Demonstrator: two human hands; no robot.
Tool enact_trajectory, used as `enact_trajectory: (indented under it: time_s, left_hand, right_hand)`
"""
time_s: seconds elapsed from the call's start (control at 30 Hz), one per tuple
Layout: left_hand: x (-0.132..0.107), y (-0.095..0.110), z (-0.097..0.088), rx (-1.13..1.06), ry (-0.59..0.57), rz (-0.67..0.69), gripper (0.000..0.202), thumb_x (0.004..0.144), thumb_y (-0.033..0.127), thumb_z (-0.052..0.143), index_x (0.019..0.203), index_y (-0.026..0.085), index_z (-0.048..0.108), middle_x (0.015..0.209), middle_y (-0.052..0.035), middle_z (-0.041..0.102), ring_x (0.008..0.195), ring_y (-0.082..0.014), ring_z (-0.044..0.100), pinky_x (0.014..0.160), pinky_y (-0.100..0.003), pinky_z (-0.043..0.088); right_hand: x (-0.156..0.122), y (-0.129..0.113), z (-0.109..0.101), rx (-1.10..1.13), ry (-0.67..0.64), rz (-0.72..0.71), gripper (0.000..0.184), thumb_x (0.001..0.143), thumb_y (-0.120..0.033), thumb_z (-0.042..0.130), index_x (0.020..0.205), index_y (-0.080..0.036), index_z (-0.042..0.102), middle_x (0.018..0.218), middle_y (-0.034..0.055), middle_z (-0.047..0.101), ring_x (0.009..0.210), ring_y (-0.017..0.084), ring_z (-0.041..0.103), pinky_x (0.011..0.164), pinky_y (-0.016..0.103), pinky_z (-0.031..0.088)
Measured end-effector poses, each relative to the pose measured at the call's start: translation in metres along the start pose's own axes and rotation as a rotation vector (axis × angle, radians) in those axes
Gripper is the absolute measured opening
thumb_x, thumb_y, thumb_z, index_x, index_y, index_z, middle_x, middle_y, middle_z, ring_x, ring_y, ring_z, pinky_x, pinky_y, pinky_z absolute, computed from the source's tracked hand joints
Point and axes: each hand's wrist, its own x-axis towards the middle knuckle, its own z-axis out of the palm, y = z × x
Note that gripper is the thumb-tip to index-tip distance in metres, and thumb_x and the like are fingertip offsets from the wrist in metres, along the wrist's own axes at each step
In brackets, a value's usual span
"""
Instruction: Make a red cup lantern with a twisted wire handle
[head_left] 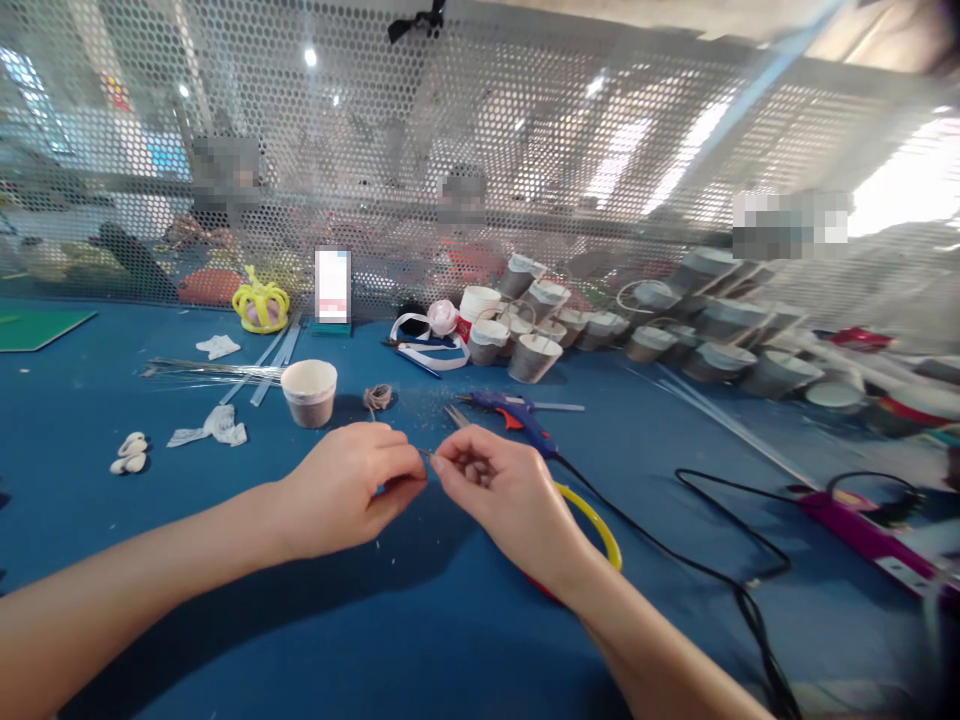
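Right hand [506, 490] is pinching a thin strand [426, 453], seemingly for steadiness, while left hand [360, 485], grip unclear, is hovering at its nine o'clock.

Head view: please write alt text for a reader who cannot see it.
The right hand pinches something thin, too small to identify, close beside the left hand above a blue table. Beyond them are a cup, coiled cord and glue gun.

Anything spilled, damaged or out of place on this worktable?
Minor things only: pale flecks dot the blue table below the left hand, like stray scraps, and one grey cup in the pile behind the glue gun appears tipped, not upright. No clear damage.
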Motion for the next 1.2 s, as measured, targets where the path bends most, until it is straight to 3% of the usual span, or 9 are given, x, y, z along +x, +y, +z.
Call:
enact_trajectory:
  time_s: [0.13, 0.27, 0.43, 0.57, 0.77, 0.9, 1.0, 1.1, 1.2]
  left_hand:
    - [0.001, 0.001, -0.007, 0.111, 0.026, 0.057, 0.019, 0.082, 0.021, 0.043, 0.074, 0.013, 0.057, 0.068, -0.0044, 0.059, 0.064, -0.014, 0.049, 0.061, -0.027, 0.038]
    - [0.005, -0.006, -0.012, -0.127, -0.017, -0.097, 0.014, 0.08, 0.021, 0.047, 0.073, 0.013, 0.056, 0.067, -0.0011, 0.057, 0.061, -0.0101, 0.048, 0.057, -0.021, 0.038]
    - [0.004, -0.008, -0.001, -0.402, -0.084, -0.317, 0.02, 0.081, 0.028, 0.045, 0.072, 0.013, 0.055, 0.057, 0.0031, 0.05, 0.051, -0.0071, 0.042, 0.047, -0.017, 0.034]
    - [-0.001, 0.0, 0.006, -0.207, 0.02, -0.133, 0.016, 0.08, 0.02, 0.045, 0.071, 0.013, 0.056, 0.063, -0.0001, 0.054, 0.058, -0.0093, 0.047, 0.055, -0.02, 0.038]
    - [0.002, 0.001, -0.004, 0.1, 0.056, 0.036, 0.018, 0.081, 0.019, 0.043, 0.071, 0.013, 0.056, 0.065, -0.0034, 0.055, 0.062, -0.0131, 0.047, 0.059, -0.026, 0.037]
    - [0.006, -0.007, -0.011, -0.156, -0.047, -0.169, 0.014, 0.079, 0.022, 0.047, 0.071, 0.013, 0.056, 0.065, -0.0006, 0.055, 0.06, -0.0102, 0.047, 0.056, -0.022, 0.037]
    - [0.005, -0.01, -0.007, -0.398, -0.111, -0.335, 0.017, 0.079, 0.027, 0.047, 0.074, 0.014, 0.054, 0.06, 0.0028, 0.05, 0.053, -0.0075, 0.042, 0.049, -0.018, 0.034]
    - [0.003, -0.008, 0.001, -0.453, -0.103, -0.341, 0.019, 0.08, 0.028, 0.045, 0.072, 0.014, 0.054, 0.056, 0.0042, 0.046, 0.051, -0.0067, 0.038, 0.047, -0.018, 0.033]
    - [-0.001, -0.002, 0.006, -0.304, -0.022, -0.213, 0.015, 0.08, 0.021, 0.045, 0.071, 0.013, 0.054, 0.061, 0.0018, 0.052, 0.055, -0.0078, 0.044, 0.053, -0.019, 0.036]
  right_hand:
    - [-0.003, -0.004, -0.001, -0.085, -0.121, -0.095, 0.011, 0.069, -0.01, 0.05, 0.061, -0.017, 0.054, 0.053, -0.0044, 0.045, 0.049, 0.007, 0.038, 0.044, 0.018, 0.031]
    - [-0.006, -0.007, -0.004, 0.099, -0.243, -0.034, 0.01, 0.073, -0.02, 0.052, 0.064, -0.017, 0.053, 0.052, -0.0053, 0.042, 0.047, 0.006, 0.035, 0.042, 0.017, 0.03]
    - [-0.001, -0.004, -0.004, 0.24, -0.075, 0.032, 0.011, 0.073, -0.025, 0.054, 0.066, -0.017, 0.052, 0.057, -0.0036, 0.046, 0.048, 0.006, 0.039, 0.043, 0.018, 0.033]
    - [0.002, 0.003, 0.001, 0.085, 0.031, 0.003, 0.009, 0.073, -0.022, 0.052, 0.066, -0.017, 0.052, 0.054, -0.0036, 0.045, 0.049, 0.008, 0.039, 0.045, 0.019, 0.034]
    - [-0.004, -0.003, 0.003, -0.15, -0.086, -0.212, 0.013, 0.068, -0.006, 0.049, 0.06, -0.017, 0.052, 0.052, -0.0046, 0.045, 0.049, 0.007, 0.038, 0.047, 0.019, 0.031]
    - [-0.006, -0.008, 0.0, 0.029, -0.199, -0.109, 0.009, 0.072, -0.016, 0.051, 0.063, -0.018, 0.053, 0.052, -0.0052, 0.043, 0.046, 0.006, 0.036, 0.044, 0.019, 0.032]
    - [-0.004, -0.007, -0.002, 0.187, -0.148, 0.009, 0.007, 0.073, -0.023, 0.051, 0.067, -0.018, 0.052, 0.056, -0.0042, 0.046, 0.048, 0.007, 0.039, 0.045, 0.019, 0.035]
    - [-0.001, -0.003, -0.001, 0.202, -0.029, 0.035, 0.008, 0.071, -0.024, 0.053, 0.067, -0.018, 0.052, 0.057, -0.0035, 0.047, 0.049, 0.007, 0.041, 0.046, 0.019, 0.036]
    - [0.0, 0.001, 0.002, 0.08, 0.038, 0.01, 0.007, 0.072, -0.022, 0.051, 0.067, -0.017, 0.054, 0.053, -0.0038, 0.046, 0.047, 0.008, 0.04, 0.044, 0.019, 0.035]
